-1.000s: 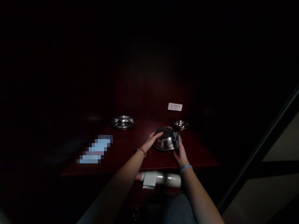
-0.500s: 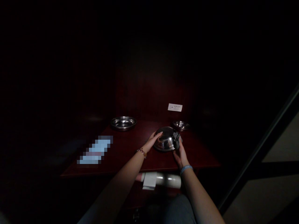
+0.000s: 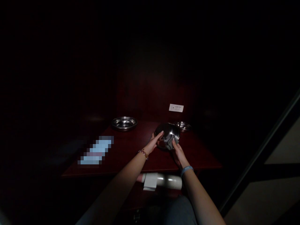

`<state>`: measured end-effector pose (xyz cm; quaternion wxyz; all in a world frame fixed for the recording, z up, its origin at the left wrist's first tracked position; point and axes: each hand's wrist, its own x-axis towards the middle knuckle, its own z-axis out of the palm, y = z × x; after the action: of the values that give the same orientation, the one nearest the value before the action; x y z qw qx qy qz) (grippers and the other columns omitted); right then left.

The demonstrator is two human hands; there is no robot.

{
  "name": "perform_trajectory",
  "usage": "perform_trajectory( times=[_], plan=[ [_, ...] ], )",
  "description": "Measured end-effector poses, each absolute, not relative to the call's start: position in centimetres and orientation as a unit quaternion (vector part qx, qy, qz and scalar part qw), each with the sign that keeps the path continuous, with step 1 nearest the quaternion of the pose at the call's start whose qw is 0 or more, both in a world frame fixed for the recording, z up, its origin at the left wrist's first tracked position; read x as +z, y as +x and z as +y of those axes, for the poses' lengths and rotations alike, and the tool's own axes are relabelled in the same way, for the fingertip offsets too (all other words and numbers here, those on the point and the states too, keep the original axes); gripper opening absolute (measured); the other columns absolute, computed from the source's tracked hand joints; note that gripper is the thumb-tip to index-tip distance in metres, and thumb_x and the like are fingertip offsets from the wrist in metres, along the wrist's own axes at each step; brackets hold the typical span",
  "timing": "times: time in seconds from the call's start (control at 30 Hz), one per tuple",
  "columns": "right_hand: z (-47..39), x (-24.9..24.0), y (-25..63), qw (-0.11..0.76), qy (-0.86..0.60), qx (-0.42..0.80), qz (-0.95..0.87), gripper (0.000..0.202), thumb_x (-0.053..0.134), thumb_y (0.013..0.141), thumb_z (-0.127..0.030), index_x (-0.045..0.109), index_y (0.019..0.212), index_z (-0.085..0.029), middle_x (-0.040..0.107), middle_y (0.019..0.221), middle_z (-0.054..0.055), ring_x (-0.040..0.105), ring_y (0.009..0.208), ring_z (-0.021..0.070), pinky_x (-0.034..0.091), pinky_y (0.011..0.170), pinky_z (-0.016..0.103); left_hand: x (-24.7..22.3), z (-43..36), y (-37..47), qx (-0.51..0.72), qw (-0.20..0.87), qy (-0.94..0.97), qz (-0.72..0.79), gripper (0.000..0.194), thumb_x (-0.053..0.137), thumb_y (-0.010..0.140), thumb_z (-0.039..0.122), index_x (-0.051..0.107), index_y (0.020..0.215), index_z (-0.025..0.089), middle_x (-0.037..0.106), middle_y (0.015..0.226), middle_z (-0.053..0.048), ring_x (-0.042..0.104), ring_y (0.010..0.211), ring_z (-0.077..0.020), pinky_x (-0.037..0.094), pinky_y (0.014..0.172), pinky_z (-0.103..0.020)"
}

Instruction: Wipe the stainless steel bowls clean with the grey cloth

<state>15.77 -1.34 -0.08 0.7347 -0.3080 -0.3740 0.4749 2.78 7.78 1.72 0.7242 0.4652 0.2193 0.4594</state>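
Observation:
Between my hands a shiny metal bowl (image 3: 166, 127) is held with its rounded underside toward me, above the dark red table (image 3: 131, 150). My left hand (image 3: 153, 142) grips its left side, the thumb lying over the metal. On the bowl's lower right, my right hand (image 3: 178, 153) presses a crumpled grey cloth (image 3: 169, 142) against the surface, thumb on top. The other fingers of my right hand are partly hidden below the rim. Behind the held bowl sits a smaller metal bowl (image 3: 183, 126), partly covered by it.
A wide metal dish (image 3: 124, 123) stands at the table's back left. A blurred-out bright rectangle (image 3: 96, 152) lies at the left. Below the front edge, a pale cylindrical object (image 3: 169, 181) lies beside a folded white piece (image 3: 150, 182). A white socket plate (image 3: 176, 108) is on the back wall.
The cloth in my right hand has moved from the bowl's right rim leftward onto its underside. The bowl has tilted and risen slightly, while my left hand keeps its grip.

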Motion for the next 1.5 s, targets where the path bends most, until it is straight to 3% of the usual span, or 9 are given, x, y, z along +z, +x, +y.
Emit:
perform_trajectory(
  times=[0.23,0.7,0.93,1.5],
  plan=[
    [-1.9,0.3,15.3,0.725,-0.319,0.473,-0.386,0.040,0.073,0.075,-0.041,0.068,0.109,-0.021,0.074,0.105,0.004,0.066,0.105,0.0198,0.047,0.100,0.036,2.5,7.8,2.8,0.510,0.706,0.460,0.171,0.054,0.077,0.074,0.034,0.059,0.123,0.022,0.064,0.126,-0.011,0.061,0.116,-0.0231,0.046,0.103,-0.036],
    [-2.2,0.6,15.5,0.749,-0.319,0.457,-0.358,0.039,0.073,0.075,-0.044,0.071,0.103,-0.017,0.073,0.107,0.005,0.068,0.098,0.0198,0.048,0.097,0.033,2.9,7.6,2.3,0.464,0.732,0.481,0.131,0.052,0.077,0.074,0.027,0.061,0.122,0.019,0.067,0.123,-0.011,0.063,0.114,-0.0230,0.046,0.103,-0.035],
    [-2.0,0.4,16.0,0.779,-0.314,0.439,-0.319,0.039,0.072,0.077,-0.044,0.070,0.107,-0.019,0.071,0.114,0.005,0.066,0.104,0.0182,0.047,0.099,0.029,2.5,8.0,2.2,0.433,0.736,0.506,0.124,0.052,0.077,0.074,0.028,0.061,0.123,0.018,0.067,0.123,-0.011,0.064,0.111,-0.0230,0.046,0.103,-0.037],
    [-1.5,0.0,17.0,0.794,-0.306,0.410,-0.328,0.045,0.062,0.081,-0.052,0.065,0.116,-0.025,0.067,0.124,0.003,0.061,0.115,0.0188,0.047,0.101,0.034,2.4,8.1,1.8,0.395,0.734,0.537,0.131,0.056,0.081,0.067,0.027,0.062,0.119,0.020,0.067,0.123,-0.012,0.062,0.114,-0.0254,0.041,0.106,-0.040]
  ],
)
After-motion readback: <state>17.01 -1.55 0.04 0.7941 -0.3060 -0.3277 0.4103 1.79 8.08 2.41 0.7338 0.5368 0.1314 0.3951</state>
